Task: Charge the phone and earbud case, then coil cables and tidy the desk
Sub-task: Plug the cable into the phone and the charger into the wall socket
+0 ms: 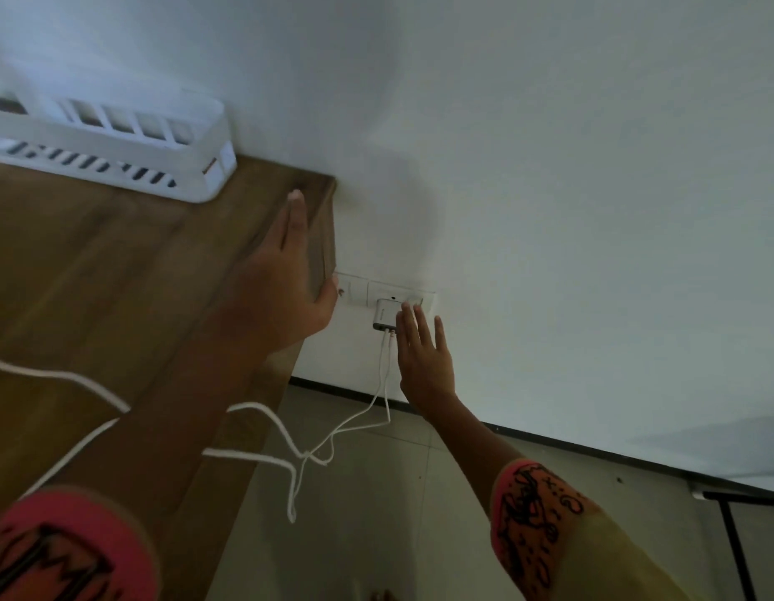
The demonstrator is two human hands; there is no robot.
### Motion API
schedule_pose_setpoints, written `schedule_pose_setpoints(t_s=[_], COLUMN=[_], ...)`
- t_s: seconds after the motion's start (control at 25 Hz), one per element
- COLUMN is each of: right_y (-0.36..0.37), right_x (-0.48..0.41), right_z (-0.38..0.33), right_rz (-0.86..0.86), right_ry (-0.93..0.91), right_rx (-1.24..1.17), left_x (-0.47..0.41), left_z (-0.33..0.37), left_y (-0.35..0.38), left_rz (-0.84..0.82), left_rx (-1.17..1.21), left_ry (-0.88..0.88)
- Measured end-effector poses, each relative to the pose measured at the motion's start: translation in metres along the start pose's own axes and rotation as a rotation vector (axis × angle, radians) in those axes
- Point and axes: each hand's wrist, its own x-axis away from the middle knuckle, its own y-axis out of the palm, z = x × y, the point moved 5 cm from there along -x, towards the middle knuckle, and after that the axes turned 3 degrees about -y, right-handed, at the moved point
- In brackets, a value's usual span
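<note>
The right grip (424,362) reaches flat, fingers straight, holding nothing, its fingertips at the socket plate (355,292) just beside the plugged-in charger (385,316). The left grip (281,288) lies open over the edge of the surface (94,275). Two cables (246,455) run from the charger up onto the surface; phone and earbud case are out of view. This looks like the charging step, at its power end. Next probably comes a light fingertip press on the socket switch, without knocking the charger.

White cables (290,444), grey charger (384,315) (brown desk (94,262))
</note>
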Motion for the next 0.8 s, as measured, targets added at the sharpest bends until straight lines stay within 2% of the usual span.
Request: schedule_pose_setpoints(t_s=[0.12, 0.36, 0.52, 0.64, 0.8], right_y=[-0.049, -0.167, -0.236, -0.267, -0.294], right_x=[0.015, 0.043, 0.059, 0.061, 0.056], right_z=[-0.003, -0.009, -0.02, -0.04, -0.074], right_rz=[0.107, 0.309, 0.405, 0.46, 0.468], right_ry=[0.03, 0.04, 0.028, -0.063, -0.164], right_rx=[-0.092, -0.319, -0.518, -0.6, -0.701], left_x=[0.022, 0.08, 0.108, 0.127, 0.159], left_z=[0.006, 0.011, 0.003, -0.006, -0.028], left_y=[-0.019, -0.07, -0.109, -0.139, -0.17], left_rz=[-0.137, -0.221, -0.159, -0.085, 0.085], left_rx=[0.076, 0.079, 0.101, 0.078, 0.06], left_ry=[-0.035, -0.09, -0.231, -0.335, -0.457])
